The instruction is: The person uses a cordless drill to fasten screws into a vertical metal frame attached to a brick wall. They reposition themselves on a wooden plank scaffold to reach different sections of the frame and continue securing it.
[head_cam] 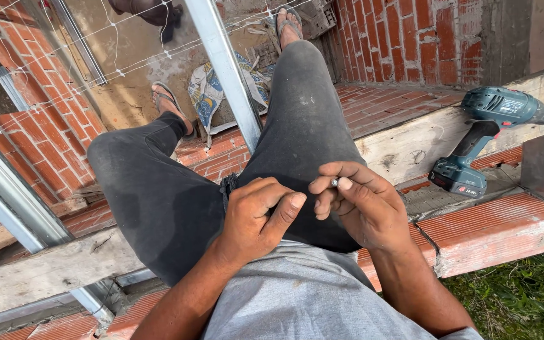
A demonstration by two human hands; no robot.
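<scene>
I sit astride a brick wall, looking down over my lap in dark trousers. My right hand [357, 204] rests on my right thigh and pinches a small metal screw [334, 182] between thumb and fingers. My left hand [259, 217] lies beside it at my lap, fingers curled at the trouser pocket, holding nothing that I can see. A teal cordless drill [489, 135] lies on a wooden plank [410, 141] to the right, an arm's length from my right hand.
A metal rail [225, 66] runs up between my legs. Another metal profile [4, 195] crosses at the left. Red brick wall top [492, 230] lies under me, with grass [524, 289] at the lower right. A cloth bag [209, 94] lies on the dirt floor below.
</scene>
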